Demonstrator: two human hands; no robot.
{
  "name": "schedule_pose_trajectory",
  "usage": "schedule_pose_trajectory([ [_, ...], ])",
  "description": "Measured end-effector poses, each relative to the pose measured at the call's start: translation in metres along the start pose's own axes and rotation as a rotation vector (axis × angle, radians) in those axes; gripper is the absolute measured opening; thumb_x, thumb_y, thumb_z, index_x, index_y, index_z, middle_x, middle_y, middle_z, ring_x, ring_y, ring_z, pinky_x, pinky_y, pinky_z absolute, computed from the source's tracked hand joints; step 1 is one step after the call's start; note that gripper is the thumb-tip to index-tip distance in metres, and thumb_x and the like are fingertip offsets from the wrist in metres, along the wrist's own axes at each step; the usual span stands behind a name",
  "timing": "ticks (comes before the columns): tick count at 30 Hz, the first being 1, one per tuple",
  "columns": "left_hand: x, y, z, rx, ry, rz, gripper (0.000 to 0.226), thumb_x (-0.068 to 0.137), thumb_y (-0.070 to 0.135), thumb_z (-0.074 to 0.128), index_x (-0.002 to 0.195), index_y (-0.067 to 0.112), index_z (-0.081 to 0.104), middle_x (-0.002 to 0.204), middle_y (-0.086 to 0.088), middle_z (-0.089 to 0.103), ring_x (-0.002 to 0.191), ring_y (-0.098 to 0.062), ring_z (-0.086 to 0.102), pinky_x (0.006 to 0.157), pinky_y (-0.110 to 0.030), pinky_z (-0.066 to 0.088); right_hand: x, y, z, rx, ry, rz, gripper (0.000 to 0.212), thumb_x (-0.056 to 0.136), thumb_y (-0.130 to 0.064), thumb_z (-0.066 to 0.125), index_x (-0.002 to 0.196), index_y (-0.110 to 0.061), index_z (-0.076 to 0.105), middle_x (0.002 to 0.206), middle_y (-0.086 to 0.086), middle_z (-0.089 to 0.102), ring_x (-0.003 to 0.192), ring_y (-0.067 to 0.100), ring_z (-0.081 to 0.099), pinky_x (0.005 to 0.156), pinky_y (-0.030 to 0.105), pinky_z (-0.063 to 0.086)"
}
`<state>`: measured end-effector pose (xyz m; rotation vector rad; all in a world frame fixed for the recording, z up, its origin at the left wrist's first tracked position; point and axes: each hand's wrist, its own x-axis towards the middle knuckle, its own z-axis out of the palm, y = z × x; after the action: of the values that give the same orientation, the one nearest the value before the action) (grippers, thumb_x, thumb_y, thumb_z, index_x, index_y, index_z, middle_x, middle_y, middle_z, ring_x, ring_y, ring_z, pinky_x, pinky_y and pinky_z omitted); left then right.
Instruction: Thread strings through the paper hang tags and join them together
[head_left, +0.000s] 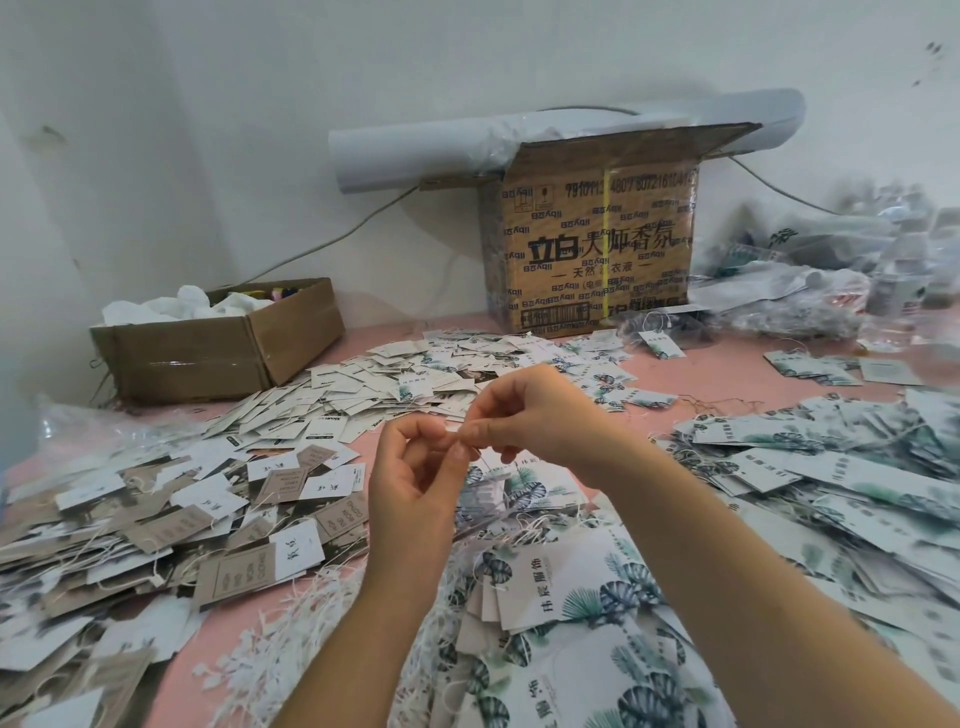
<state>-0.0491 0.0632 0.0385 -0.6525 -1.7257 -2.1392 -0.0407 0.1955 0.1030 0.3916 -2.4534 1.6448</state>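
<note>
Hands meet at the centre of the view: the left hand (415, 488) and the right hand (540, 415) each pinch a thin white string (453, 428) between thumb and forefinger. Those fingers (436, 435) are clamped on it, tips nearly touching, and the rest are loosely curled (whether a tag hangs on this string I cannot tell). Directly below, at six o'clock, a heap of leaf-printed hang tags (561, 587) lies on the pink surface (727, 374) — a wider spread of leaf tags (831, 467) reaches toward three and four o'clock. At eight o'clock sits a pile of grey-brown and white tags (234, 519), and at twelve o'clock, beyond the hands, a drift of small white tags (415, 374). Loose white strings (291, 639) lie tangled at seven o'clock. Farther back, a printed cardboard box (597, 249) stands at one o'clock with a white paper roll (415, 150) at its top — and a low open carton (218, 348) sits at ten o'clock.
</note>
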Motion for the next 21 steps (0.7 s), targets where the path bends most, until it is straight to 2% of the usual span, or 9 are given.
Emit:
schedule_pose_trajectory([
  [5, -0.0014, -0.0015, 0.0007, -0.005, 0.004, 0.017, 0.028, 0.083, 0.000, 0.061, 0.083, 0.027, 0.055, 0.072, 0.009, 0.065, 0.071, -0.004, 0.062, 0.063, -0.013, 0.048, -0.0003, 0.0011, -0.0022, -0.003, -0.003, 0.026, 0.009, 0.077, -0.006, 0.072, 0.069, -0.010, 0.068, 0.056, -0.004, 0.063, 0.050, 0.006, 0.053, 0.050, 0.017, 0.048],
  [8, -0.0018, -0.0029, 0.0005, -0.007, 0.010, 0.016, 0.023, 0.082, 0.004, 0.063, 0.084, 0.025, 0.055, 0.071, 0.009, 0.064, 0.069, -0.003, 0.061, 0.062, -0.013, 0.048, -0.0002, 0.0016, -0.0020, -0.034, -0.013, 0.030, 0.007, 0.080, -0.005, 0.069, 0.073, -0.007, 0.069, 0.058, -0.002, 0.062, 0.053, 0.009, 0.054, 0.058, 0.023, 0.050],
  [12, -0.0017, -0.0039, -0.0006, -0.004, 0.038, 0.003, 0.019, 0.078, 0.012, 0.065, 0.082, 0.027, 0.056, 0.070, 0.009, 0.065, 0.067, -0.003, 0.061, 0.061, -0.012, 0.048, -0.0002, 0.0007, -0.0016, -0.034, -0.037, 0.039, 0.005, 0.083, 0.002, 0.064, 0.081, 0.001, 0.069, 0.058, -0.002, 0.061, 0.048, 0.002, 0.056, 0.054, 0.016, 0.051],
  [15, -0.0015, -0.0051, -0.0009, 0.011, 0.049, 0.003, 0.020, 0.080, 0.008, 0.065, 0.084, 0.024, 0.055, 0.069, 0.010, 0.065, 0.066, -0.001, 0.061, 0.060, -0.012, 0.048, -0.0007, -0.0004, -0.0016, -0.050, -0.037, 0.050, 0.007, 0.083, 0.000, 0.064, 0.080, -0.003, 0.069, 0.058, -0.003, 0.061, 0.052, 0.006, 0.054, 0.053, 0.017, 0.050],
  [21, -0.0023, -0.0025, -0.0011, -0.009, 0.059, -0.016, 0.018, 0.068, 0.028, 0.066, 0.082, 0.023, 0.056, 0.068, 0.010, 0.063, 0.061, -0.002, 0.057, 0.060, -0.013, 0.048, -0.0006, -0.0015, 0.0016, -0.043, -0.056, 0.062, 0.016, 0.084, -0.001, 0.063, 0.073, -0.011, 0.066, 0.059, -0.002, 0.059, 0.052, 0.007, 0.051, 0.052, 0.017, 0.048],
])
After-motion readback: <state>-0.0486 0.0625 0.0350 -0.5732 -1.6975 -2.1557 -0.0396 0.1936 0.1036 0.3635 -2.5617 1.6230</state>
